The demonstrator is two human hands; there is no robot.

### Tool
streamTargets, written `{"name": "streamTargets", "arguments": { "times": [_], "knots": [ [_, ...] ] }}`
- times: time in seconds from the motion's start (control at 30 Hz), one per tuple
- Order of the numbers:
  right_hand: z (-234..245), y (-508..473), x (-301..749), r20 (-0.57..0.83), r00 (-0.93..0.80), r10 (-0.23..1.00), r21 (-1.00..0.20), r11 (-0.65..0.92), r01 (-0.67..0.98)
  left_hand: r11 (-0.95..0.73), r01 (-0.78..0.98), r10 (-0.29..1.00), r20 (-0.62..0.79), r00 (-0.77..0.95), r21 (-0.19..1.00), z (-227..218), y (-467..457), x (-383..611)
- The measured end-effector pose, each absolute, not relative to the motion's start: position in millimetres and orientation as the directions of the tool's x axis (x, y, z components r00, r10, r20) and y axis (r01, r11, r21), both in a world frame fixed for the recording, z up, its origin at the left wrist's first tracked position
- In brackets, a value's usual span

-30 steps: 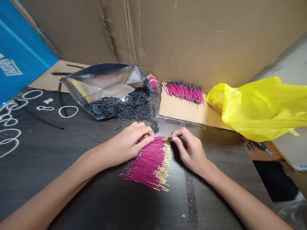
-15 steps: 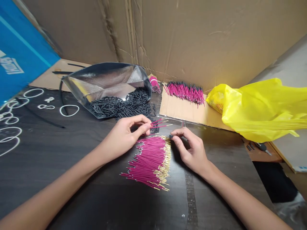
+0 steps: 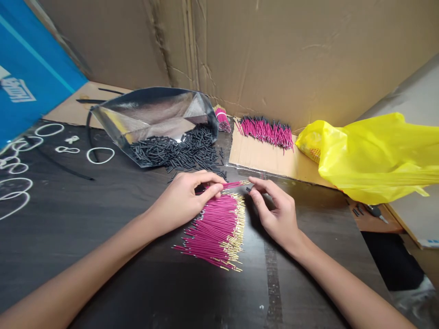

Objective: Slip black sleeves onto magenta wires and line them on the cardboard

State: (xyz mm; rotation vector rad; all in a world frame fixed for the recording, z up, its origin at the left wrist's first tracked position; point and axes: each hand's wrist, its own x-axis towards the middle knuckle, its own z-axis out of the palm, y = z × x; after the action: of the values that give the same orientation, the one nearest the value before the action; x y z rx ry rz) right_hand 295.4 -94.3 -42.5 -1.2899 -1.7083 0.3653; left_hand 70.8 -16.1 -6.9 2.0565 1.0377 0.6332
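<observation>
A fanned pile of short magenta wires with gold tips lies on the dark table in front of me. My left hand pinches a few magenta wires at the pile's far end, their gold tips pointing right. My right hand is closed in a pinch on a small black sleeve piece, held right at those wire tips. A heap of black sleeve pieces spills from an open silver foil bag just beyond my hands.
Magenta wires with black ends lie on a cardboard sheet at the back; a tied bundle stands beside the bag. A yellow plastic bag fills the right. White rubber bands lie at the left. Cardboard walls enclose the back.
My left hand lifted a few wires from the pile, then brought their tips to my right hand's black sleeve piece. My right hand shifted slightly up.
</observation>
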Motion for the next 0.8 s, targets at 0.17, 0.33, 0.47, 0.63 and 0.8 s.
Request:
{"name": "streamTargets", "arguments": {
  "times": [0.17,0.33,0.47,0.63,0.8],
  "knots": [
    [-43.0,-95.9,294.2,0.503,-0.125,0.855,-0.649,0.469,0.599,-0.332,0.434,0.838,0.051,0.544,0.838,-7.7,-17.1,70.8],
    [-44.9,-97.6,291.6,0.523,-0.124,0.843,-0.675,0.499,0.544,-0.233,0.309,0.820,0.015,0.572,0.922,-7.1,-16.0,73.1],
    [-45.8,-97.8,291.5,0.504,-0.121,0.855,-0.695,0.485,0.531,-0.190,0.283,0.814,-0.010,0.580,0.940,-5.1,-15.5,74.2],
    [-45.6,-97.8,291.5,0.496,-0.165,0.852,-0.686,0.502,0.527,-0.200,0.282,0.806,-0.006,0.592,0.938,-5.4,-16.5,74.7],
    [-46.2,-97.1,291.6,0.492,-0.164,0.855,-0.698,0.500,0.513,-0.162,0.244,0.816,-0.009,0.578,0.956,-5.7,-18.0,75.6]
  ]
}}
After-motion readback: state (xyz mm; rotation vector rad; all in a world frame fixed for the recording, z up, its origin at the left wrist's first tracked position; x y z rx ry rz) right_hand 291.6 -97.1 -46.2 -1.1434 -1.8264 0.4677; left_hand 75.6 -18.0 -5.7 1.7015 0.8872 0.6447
